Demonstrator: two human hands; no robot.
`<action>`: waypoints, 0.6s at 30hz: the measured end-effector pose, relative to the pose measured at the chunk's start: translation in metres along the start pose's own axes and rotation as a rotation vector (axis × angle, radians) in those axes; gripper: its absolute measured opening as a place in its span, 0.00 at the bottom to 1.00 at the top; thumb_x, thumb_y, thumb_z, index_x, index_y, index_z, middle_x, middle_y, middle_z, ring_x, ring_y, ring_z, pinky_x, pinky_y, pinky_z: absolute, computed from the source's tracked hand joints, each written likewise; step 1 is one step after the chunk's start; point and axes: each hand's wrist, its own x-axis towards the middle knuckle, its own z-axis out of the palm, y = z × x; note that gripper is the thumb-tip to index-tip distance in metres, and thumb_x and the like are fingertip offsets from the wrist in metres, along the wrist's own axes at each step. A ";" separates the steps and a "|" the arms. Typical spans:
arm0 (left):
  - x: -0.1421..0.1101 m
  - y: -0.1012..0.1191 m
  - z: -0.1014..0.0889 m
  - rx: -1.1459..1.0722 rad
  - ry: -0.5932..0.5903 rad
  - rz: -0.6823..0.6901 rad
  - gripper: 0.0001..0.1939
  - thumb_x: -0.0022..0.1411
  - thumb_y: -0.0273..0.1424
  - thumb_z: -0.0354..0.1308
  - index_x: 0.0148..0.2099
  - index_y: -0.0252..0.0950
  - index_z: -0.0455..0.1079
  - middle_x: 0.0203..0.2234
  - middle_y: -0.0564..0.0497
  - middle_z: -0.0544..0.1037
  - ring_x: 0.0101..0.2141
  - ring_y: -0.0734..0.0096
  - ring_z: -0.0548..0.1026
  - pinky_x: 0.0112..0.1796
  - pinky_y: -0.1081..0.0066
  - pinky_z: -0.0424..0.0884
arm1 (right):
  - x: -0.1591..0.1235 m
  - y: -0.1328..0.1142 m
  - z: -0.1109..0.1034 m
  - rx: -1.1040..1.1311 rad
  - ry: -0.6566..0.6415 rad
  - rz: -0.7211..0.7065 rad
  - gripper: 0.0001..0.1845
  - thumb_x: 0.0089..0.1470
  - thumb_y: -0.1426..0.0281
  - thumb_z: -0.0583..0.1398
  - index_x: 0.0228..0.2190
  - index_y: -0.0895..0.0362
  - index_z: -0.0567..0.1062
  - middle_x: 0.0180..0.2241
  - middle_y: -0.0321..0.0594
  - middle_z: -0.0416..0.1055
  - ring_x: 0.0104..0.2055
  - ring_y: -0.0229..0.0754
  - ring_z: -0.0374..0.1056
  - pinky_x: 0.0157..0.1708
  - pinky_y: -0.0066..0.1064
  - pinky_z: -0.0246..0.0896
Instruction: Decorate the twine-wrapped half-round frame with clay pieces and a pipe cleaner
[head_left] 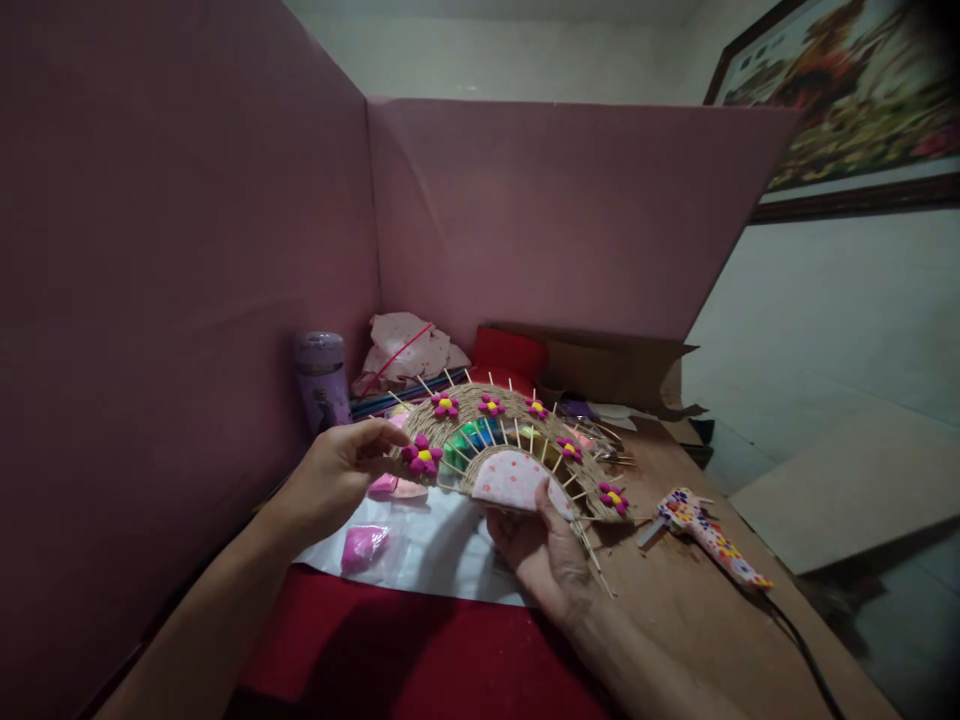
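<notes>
A fan-shaped craft piece (468, 398) is held up before me, made of thin sticks woven with twine in an outer arc and an inner band. At its base is a half-round of white cloth (510, 478) with reddish dots. Several magenta flowers with yellow centres are spaced along the outer arc. My right hand (536, 560) grips the base from below, thumb over the cloth. At the left end, the fingers of my left hand (352, 460) close on the edge of a magenta flower (422, 456); the fingertips are partly hidden behind it.
A flower-patterned glue gun (709, 538) with a black cord lies at right on the brown board. Bagged pink clay (365, 548) rests on a white sheet (450, 572), over red cloth (405, 650). A purple bottle (322, 382) stands back left, near pink partitions (555, 220).
</notes>
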 end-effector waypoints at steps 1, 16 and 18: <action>-0.002 0.002 0.000 0.011 0.000 0.010 0.11 0.51 0.35 0.61 0.36 0.35 0.74 0.27 0.49 0.76 0.28 0.69 0.73 0.27 0.72 0.69 | 0.003 -0.004 -0.001 0.022 0.027 -0.014 0.16 0.48 0.60 0.66 0.35 0.58 0.73 0.34 0.39 0.78 0.36 0.38 0.73 0.39 0.30 0.69; 0.026 -0.003 0.029 -0.423 0.785 0.137 0.10 0.53 0.32 0.58 0.39 0.34 0.67 0.28 0.53 0.74 0.29 0.75 0.73 0.33 0.75 0.68 | 0.002 -0.046 0.011 -0.019 0.043 -0.524 0.26 0.43 0.63 0.68 0.45 0.53 0.71 0.41 0.35 0.76 0.46 0.39 0.70 0.47 0.33 0.69; 0.046 -0.018 0.042 -0.232 0.563 0.068 0.11 0.53 0.32 0.57 0.38 0.32 0.68 0.29 0.50 0.75 0.32 0.70 0.74 0.35 0.72 0.69 | 0.005 -0.054 0.009 -0.053 0.043 -0.598 0.27 0.43 0.61 0.68 0.45 0.54 0.71 0.42 0.36 0.75 0.47 0.39 0.70 0.48 0.31 0.69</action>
